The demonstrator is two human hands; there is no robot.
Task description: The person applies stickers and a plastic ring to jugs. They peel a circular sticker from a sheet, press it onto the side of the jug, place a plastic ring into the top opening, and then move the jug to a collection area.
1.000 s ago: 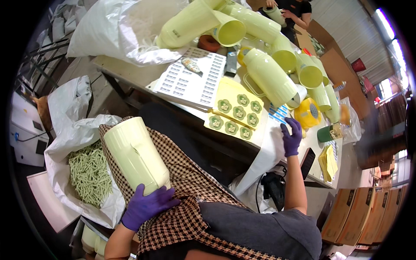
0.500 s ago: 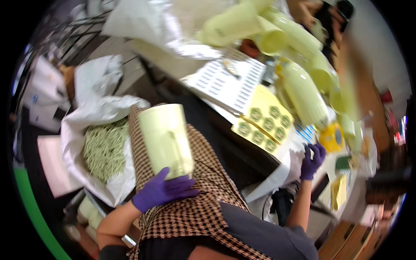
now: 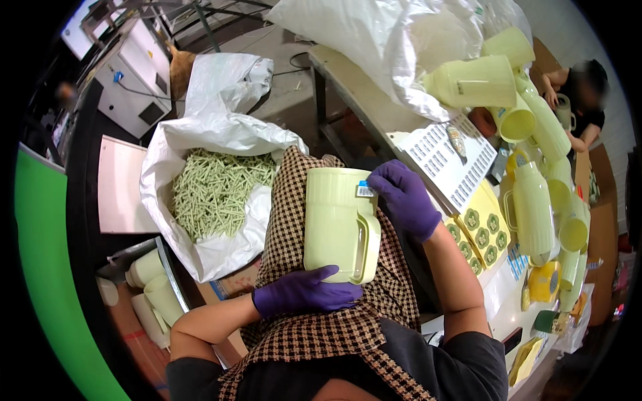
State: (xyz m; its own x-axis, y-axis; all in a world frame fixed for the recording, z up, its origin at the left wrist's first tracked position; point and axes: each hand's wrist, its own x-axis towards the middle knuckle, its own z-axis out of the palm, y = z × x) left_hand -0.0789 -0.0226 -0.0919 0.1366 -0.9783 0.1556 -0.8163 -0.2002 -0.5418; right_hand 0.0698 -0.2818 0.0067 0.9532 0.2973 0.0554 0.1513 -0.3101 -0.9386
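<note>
A person in purple gloves holds a pale green plastic jug (image 3: 338, 224) upright on a checked apron (image 3: 321, 321) over the lap. The left hand (image 3: 304, 294) cups its base; the right hand (image 3: 404, 197) appears to press a small label (image 3: 364, 190) at its rim. A white sack of green sticks (image 3: 210, 194) sits beside them.
</note>
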